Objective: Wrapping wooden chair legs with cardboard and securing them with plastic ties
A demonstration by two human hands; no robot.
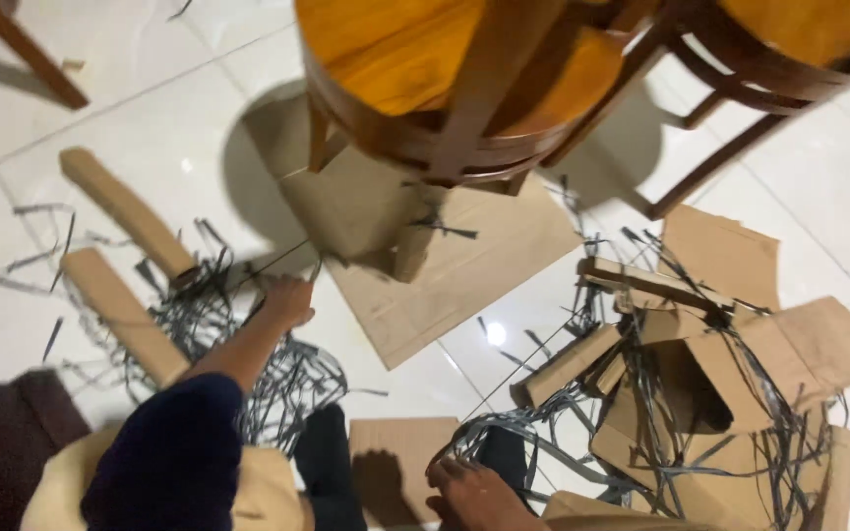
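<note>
My left hand (289, 300) reaches out from a dark blue sleeve to the floor. Its fingers are closed on a thin grey plastic strap (277, 261) that runs taut toward the stool. Under and beside it lies a tangle of grey straps (277, 379). My right hand (474, 492) is at the bottom edge, partly cut off, at the near end of a second strap tangle (543, 428). Its fingers are not clear. A small flat cardboard piece (395, 457) lies between the two hands.
A round wooden stool (445, 79) stands over a flat cardboard sheet (464, 270). Two long cardboard bars (125, 211) lie at the left. A heap of torn cardboard boxes (740, 354) wound with straps fills the right. The floor is white tile (150, 108).
</note>
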